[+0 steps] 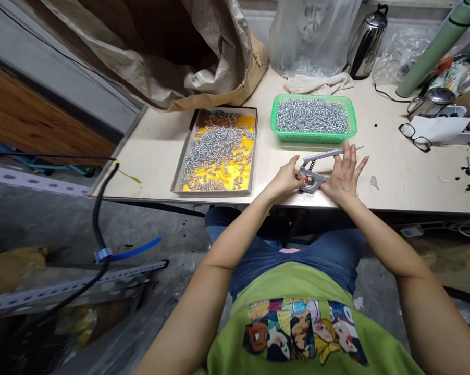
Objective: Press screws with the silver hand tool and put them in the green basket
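Note:
Near the table's front edge lies a grey metal hand tool that looks like pruning shears (317, 179), with a dark coil spring (312, 165) between its arms and a small red part. My left hand (289, 176) is closed at the tool's left end, its fingertips pinched by the red part. My right hand (344, 174) rests against the handle end with its fingers stretched out and spread. Behind the hands stands a green plastic basket (313, 136) full of small silver pieces like springs. To the left, a shallow box (252, 156) with a yellow lining holds more of them, loosely scattered.
A large brown paper sack (254, 62) leans over the table at the back left. At the back are a clear plastic bag (313, 36), a white cloth (317, 83) and a steel flask (368, 44). Eyeglasses (420, 143) lie at the right.

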Demonstrator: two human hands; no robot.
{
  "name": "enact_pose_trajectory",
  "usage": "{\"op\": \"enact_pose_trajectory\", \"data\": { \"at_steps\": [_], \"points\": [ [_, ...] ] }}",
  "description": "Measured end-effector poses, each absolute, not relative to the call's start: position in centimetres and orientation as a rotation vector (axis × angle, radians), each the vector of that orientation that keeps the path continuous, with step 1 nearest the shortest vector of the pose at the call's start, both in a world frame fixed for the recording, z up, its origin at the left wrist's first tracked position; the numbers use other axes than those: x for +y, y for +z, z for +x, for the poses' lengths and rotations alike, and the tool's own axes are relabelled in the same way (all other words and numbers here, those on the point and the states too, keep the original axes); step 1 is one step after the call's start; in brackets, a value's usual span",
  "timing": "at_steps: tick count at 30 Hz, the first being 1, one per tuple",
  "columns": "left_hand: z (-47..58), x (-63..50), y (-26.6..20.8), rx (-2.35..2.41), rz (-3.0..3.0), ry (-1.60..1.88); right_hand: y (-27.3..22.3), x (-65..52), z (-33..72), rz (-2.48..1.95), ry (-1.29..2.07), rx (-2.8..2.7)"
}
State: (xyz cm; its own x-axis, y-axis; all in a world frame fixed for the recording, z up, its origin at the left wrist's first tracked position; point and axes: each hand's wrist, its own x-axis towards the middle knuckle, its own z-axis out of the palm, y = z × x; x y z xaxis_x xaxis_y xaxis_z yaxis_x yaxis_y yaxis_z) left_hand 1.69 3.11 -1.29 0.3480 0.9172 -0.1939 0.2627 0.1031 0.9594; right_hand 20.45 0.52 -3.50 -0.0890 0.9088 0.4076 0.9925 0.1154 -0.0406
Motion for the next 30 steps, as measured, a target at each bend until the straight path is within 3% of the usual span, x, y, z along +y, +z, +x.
{"op": "enact_pose_trajectory", "data": {
  "at_steps": [23, 30],
  "points": [
    [1.3, 1.6, -2.3, 1.059, 1.161, 0.77, -3.1, 0.6, 20.4, -1.771, -0.303, -2.097],
    [0.5, 1.5, -2.8, 1.195, 1.067, 1.102, -1.8, 0.5, 19.8, -1.948, -0.219, -2.173]
  ]
}}
